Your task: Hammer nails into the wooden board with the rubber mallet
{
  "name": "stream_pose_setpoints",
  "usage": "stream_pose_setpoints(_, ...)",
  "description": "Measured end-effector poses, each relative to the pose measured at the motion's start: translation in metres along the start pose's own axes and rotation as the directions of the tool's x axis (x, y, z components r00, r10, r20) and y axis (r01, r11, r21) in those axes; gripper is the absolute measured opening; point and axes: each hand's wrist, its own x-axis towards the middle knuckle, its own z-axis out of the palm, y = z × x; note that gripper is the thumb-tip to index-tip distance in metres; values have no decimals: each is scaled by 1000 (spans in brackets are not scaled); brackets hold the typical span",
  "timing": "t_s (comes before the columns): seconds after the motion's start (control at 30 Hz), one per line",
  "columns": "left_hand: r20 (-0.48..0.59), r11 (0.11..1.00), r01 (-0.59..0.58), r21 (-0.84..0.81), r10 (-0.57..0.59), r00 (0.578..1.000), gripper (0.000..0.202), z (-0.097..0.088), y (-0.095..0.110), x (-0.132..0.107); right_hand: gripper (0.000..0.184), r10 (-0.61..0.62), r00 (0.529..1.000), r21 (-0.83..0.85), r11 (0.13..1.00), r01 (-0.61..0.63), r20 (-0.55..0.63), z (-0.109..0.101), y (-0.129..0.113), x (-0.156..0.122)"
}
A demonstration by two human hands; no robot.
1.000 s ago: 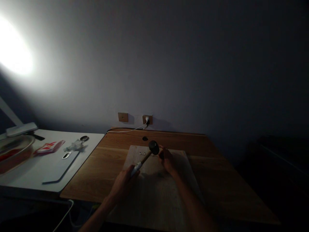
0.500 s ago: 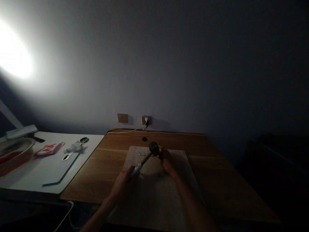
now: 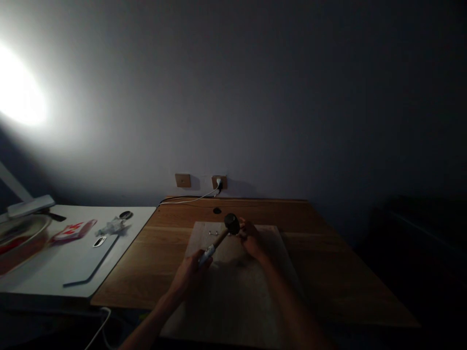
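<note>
My left hand is wrapped round the pale grip of a mallet. Its dark head is raised over a light wooden board. Close to the right side of that head is my right hand, fingers bent and pinched near the board's far edge. What those fingers hold is too small and dark to make out. Just left of the mallet head, a small metal staple-like piece stands on the board. Another glint of metal shows below the head, partly covered.
The board lies on a brown wooden table. To the left, a white table carries a kitchen scale, a red-and-clear packet, crumpled plastic and a large clear bowl. A lamp stands behind. Cables run to a wall socket.
The whole view has shifted slightly. My hands and the mallet keep nearly the same positions over the board.
</note>
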Motion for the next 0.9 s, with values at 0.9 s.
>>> stream_pose_setpoints(0.9,-69,995,-31,-99,25,997,48,4,5,-2,17,161,904,109,969,-221,395,-44,-15,7)
